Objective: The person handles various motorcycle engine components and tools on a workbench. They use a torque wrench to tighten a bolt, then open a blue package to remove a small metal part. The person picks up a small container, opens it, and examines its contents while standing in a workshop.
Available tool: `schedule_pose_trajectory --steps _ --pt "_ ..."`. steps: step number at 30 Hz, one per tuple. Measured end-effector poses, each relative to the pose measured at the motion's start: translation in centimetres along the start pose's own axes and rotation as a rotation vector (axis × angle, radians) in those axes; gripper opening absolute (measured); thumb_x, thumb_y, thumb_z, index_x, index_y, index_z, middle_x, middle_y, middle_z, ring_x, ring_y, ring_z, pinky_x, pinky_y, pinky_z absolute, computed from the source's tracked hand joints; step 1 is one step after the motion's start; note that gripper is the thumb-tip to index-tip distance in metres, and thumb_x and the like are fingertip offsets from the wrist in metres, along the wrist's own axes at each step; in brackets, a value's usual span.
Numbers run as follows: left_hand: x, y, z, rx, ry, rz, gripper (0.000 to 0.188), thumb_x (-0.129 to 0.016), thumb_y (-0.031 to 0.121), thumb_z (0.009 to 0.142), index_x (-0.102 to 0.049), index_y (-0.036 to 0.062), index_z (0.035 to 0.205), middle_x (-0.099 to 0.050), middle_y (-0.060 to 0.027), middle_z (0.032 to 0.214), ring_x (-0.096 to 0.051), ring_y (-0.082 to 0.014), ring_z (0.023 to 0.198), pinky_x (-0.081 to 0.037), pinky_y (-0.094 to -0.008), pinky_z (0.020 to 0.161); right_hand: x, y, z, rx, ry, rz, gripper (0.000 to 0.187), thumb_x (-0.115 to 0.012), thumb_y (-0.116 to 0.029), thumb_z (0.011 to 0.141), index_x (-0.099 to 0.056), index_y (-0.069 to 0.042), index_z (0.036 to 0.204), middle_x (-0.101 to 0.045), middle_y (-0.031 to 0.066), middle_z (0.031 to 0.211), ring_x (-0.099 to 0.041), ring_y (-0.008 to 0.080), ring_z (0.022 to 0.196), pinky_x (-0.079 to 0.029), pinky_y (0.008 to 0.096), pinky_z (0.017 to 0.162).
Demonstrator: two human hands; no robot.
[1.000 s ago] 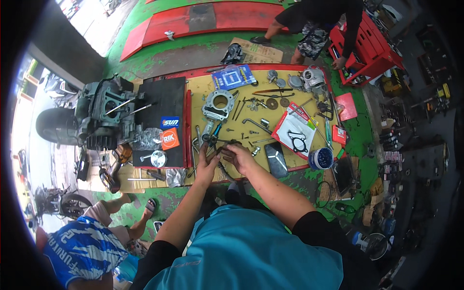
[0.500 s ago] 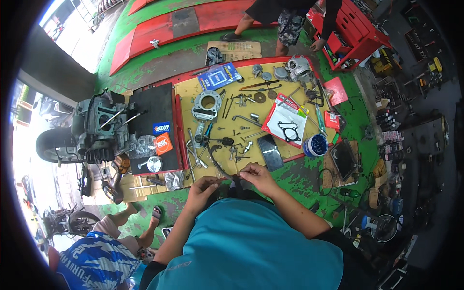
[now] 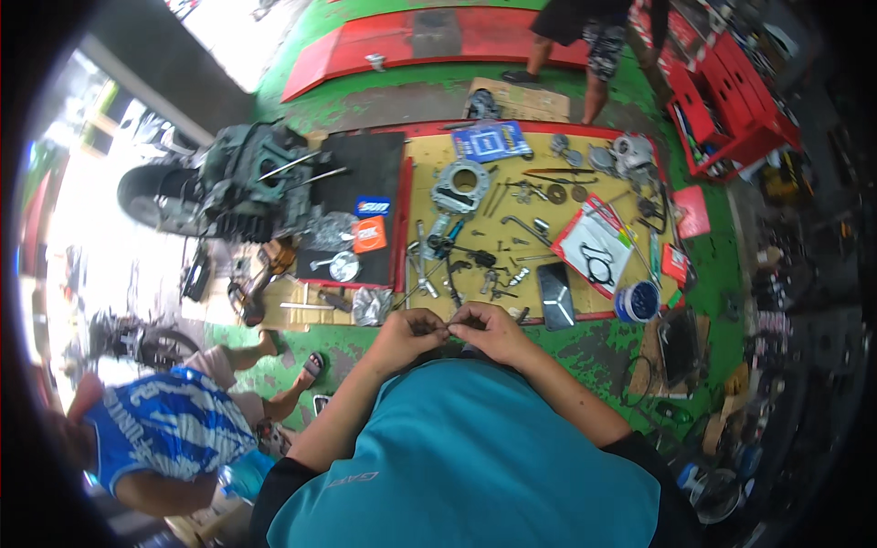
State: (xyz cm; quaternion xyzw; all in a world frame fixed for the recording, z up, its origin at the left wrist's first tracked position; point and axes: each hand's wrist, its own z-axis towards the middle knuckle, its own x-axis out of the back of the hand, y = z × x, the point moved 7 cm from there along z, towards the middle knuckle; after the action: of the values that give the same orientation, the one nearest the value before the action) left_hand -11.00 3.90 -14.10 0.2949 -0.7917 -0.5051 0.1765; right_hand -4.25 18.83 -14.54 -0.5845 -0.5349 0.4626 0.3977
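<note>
At lower centre, the left hand [image 3: 411,336] and right hand [image 3: 489,331] meet, fingertips pinched (anything held is too small to tell), near the worktop's [image 3: 426,153] black cable [image 3: 451,279], apparently fine fingerwork calling for steadiness.

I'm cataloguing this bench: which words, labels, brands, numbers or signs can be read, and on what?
I don't copy out wording or brands, but print shows on:
Blue packet: white letters.
Orange packet: white letters.
Larger blue package: blurred wording.
Red-and-white gasket package: blurred heading.
Blue-and-white jersey: large white lettering.
Teal shirt: small lettering.
Other print is too small or blurred.
</note>
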Motion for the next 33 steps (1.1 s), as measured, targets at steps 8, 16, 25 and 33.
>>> schedule_pose_trajectory --steps 8,16,25,33 --pt "2.6 -1.1 -2.1 -0.071 0.081 -0.18 0.009 -0.068 0.007 0.092 -0.062 0.0017 0.096 -0.069 -0.0049 0.09 -0.067 -0.0124 0.088 -0.053 -0.0283 0.082 -3.6 -0.3 3.1 0.005 -0.156 0.049 0.011 -0.069 -0.015 0.096 -0.068 -0.004 0.099 -0.069 0.0004 0.087 -0.063 0.0076 0.08 -0.05 0.0254 0.074" --pt "11.3 -0.4 -4.1 -0.248 0.458 -0.163 0.019 -0.073 0.006 0.09 -0.061 0.0025 0.105 -0.067 -0.0026 0.093 -0.064 -0.0102 0.087 -0.051 -0.0256 0.075 -5.0 -1.3 10.0 0.071 -0.013 -0.141 0.013 -0.07 -0.015 0.093 -0.068 -0.003 0.095 -0.067 0.0011 0.08 -0.06 0.0082 0.072 -0.048 0.0264 0.067" --pt "19.6 2.1 -5.1 -0.336 0.676 0.722 0.043 -0.079 0.015 0.076 -0.061 0.0043 0.113 -0.06 -0.0156 0.109 -0.058 -0.0385 0.107 -0.049 -0.0468 0.093 -8.8 -0.9 16.0 0.148 0.184 -0.751 0.014 -0.068 -0.019 0.088 -0.071 -0.007 0.094 -0.071 0.0156 0.086 -0.069 0.0347 0.078 -0.053 0.0424 0.069" --pt "23.1 1.2 -4.3 -0.434 0.605 0.644 0.023 -0.074 0.011 0.082 -0.068 0.0053 0.103 -0.065 -0.0136 0.094 -0.063 -0.035 0.09 -0.051 -0.0458 0.083 -9.5 -1.1 16.7 0.332 0.376 -0.913 0.015 -0.07 -0.019 0.088 -0.075 -0.006 0.095 -0.071 0.0157 0.086 -0.067 0.036 0.078 -0.051 0.0454 0.071"
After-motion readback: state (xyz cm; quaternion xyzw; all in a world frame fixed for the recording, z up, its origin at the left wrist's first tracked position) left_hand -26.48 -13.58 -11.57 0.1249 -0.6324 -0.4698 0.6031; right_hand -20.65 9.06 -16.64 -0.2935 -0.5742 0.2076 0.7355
